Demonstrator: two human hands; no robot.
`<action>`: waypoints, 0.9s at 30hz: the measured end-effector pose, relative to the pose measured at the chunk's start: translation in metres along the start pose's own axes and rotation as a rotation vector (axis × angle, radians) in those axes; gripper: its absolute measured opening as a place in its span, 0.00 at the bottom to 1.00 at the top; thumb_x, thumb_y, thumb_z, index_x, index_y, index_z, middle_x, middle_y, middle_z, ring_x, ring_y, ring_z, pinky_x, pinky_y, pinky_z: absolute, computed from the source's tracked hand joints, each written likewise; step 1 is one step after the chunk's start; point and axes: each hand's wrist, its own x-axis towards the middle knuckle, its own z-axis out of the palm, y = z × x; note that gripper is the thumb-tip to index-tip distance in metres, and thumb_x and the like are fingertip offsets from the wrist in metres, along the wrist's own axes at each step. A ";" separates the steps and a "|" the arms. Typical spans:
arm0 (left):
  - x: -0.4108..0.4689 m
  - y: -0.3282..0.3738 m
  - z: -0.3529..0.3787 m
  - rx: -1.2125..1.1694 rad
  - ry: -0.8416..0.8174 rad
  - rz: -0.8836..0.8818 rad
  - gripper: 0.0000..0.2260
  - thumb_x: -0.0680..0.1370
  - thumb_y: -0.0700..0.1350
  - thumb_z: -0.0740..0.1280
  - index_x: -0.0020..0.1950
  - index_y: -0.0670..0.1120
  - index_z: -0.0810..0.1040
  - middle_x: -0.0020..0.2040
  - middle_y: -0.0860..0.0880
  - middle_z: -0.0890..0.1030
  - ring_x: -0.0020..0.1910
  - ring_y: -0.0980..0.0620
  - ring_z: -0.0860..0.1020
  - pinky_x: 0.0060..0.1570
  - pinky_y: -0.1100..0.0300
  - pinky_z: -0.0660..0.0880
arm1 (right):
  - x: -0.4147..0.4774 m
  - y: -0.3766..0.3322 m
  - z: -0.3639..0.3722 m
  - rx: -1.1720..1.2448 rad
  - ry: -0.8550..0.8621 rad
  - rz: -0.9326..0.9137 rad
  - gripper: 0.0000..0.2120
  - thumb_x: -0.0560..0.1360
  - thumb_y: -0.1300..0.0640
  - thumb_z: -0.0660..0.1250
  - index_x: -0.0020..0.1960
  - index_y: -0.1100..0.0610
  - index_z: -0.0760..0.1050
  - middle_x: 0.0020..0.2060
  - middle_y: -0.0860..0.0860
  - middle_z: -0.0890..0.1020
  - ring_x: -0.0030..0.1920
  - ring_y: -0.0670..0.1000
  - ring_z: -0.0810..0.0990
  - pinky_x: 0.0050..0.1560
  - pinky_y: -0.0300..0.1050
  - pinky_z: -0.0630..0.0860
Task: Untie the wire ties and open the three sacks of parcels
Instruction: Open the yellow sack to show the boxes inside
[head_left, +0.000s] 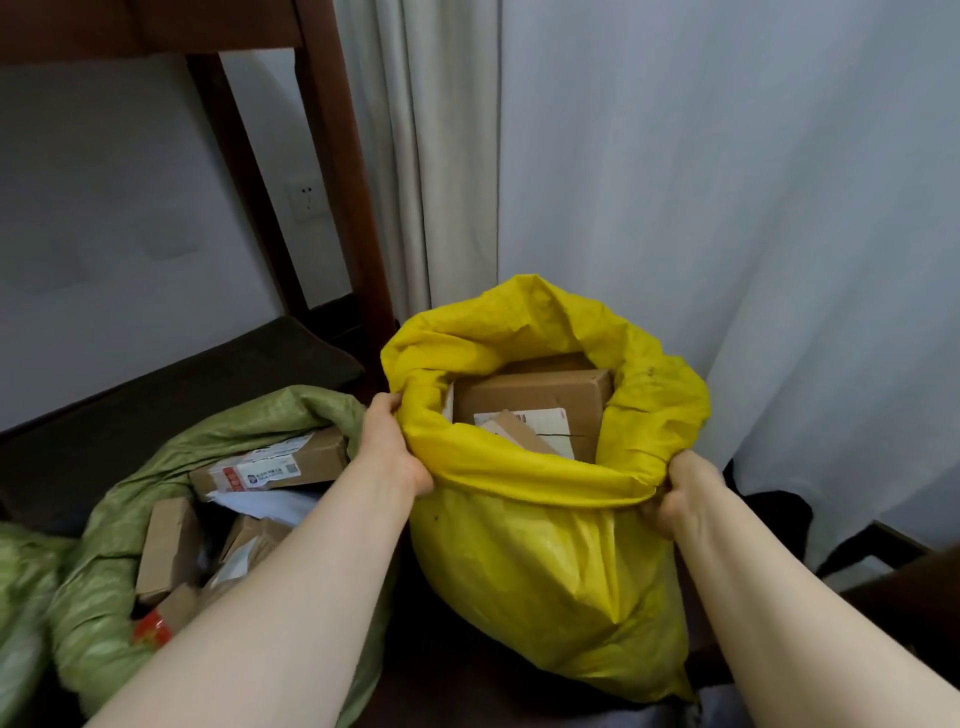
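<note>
A yellow woven sack (550, 571) stands upright in the middle, its mouth wide and its rim rolled outward. Brown cardboard parcels (540, 402) with white labels show inside. My left hand (392, 447) grips the rolled rim on the left side. My right hand (680, 493) grips the rim at the near right. To the left lies a green woven sack (104, 597), also open, with several cardboard parcels (270, 462) showing. Part of another green sack (21, 597) shows at the far left edge. No wire tie is visible.
A dark wooden table leg (343, 171) stands behind the sacks. Pale curtains (675, 182) hang behind and to the right of the yellow sack. A dark cushion (208, 374) lies on the floor at the left, and a wall socket (306, 197) sits on the far wall.
</note>
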 end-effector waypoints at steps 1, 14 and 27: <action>0.003 -0.002 -0.002 0.036 0.002 0.029 0.13 0.74 0.55 0.64 0.46 0.47 0.79 0.44 0.43 0.79 0.43 0.44 0.77 0.49 0.50 0.75 | 0.006 -0.003 0.000 -0.051 0.144 -0.159 0.18 0.79 0.59 0.57 0.68 0.60 0.68 0.65 0.58 0.73 0.65 0.58 0.73 0.62 0.52 0.70; 0.003 -0.011 -0.008 0.154 -0.225 0.019 0.13 0.76 0.48 0.60 0.38 0.44 0.78 0.32 0.43 0.79 0.32 0.44 0.78 0.37 0.55 0.75 | -0.051 0.001 0.111 -1.699 -0.646 -1.609 0.38 0.74 0.67 0.65 0.77 0.48 0.51 0.77 0.48 0.46 0.72 0.56 0.65 0.61 0.47 0.72; 0.019 -0.001 -0.049 0.273 -0.090 0.138 0.11 0.75 0.49 0.66 0.51 0.42 0.78 0.39 0.42 0.82 0.41 0.44 0.77 0.43 0.55 0.74 | -0.042 0.002 0.166 -1.470 -0.573 -0.983 0.12 0.75 0.56 0.60 0.45 0.64 0.76 0.45 0.60 0.76 0.49 0.58 0.74 0.46 0.45 0.68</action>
